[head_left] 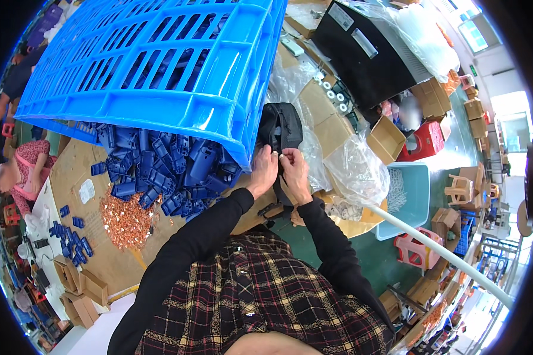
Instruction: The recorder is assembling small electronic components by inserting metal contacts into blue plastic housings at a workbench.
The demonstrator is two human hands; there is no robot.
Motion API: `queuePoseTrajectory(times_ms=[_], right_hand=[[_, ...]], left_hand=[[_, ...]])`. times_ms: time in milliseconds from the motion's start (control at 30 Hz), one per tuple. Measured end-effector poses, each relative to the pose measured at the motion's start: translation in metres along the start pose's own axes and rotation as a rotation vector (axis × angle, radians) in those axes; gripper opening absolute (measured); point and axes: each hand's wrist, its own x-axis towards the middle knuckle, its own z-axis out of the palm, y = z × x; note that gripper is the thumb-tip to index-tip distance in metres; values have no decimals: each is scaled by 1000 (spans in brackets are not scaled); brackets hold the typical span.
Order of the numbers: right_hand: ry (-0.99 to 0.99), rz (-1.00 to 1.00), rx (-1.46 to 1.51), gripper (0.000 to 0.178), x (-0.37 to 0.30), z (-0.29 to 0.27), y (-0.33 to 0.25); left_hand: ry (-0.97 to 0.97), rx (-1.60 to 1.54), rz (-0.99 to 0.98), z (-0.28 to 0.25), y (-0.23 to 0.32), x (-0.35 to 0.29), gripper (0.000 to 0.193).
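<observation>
A black fabric bag (289,118) lies on the table just right of the blue crate, with a dark strap hanging below it toward me. My left hand (263,170) and my right hand (295,173) meet at the bag's near edge. Both have thumb and fingers pinched together on the bag. Exactly which part sits between the fingertips is too small to make out. Left of my hands, dark blue plastic parts (160,165) spill in a heap from under the tilted blue crate (154,109).
A pile of small copper-coloured pieces (127,219) lies left of the blue parts. Clear plastic bags (358,168) and a large black box (361,53) stand to the right. Beyond are a light-blue bin (410,201) and a pale pole (438,248). A person (32,165) sits far left.
</observation>
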Motion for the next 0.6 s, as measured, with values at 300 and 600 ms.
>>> queuePoseTrajectory(times_ms=[300,600], right_hand=[[58,84,1,18,4,-1,11],[74,117,144,13,6,-3,16]], left_hand=[[-6,13,61,0,-2,0,16],[11,-7,33,-2,1,-2,16]])
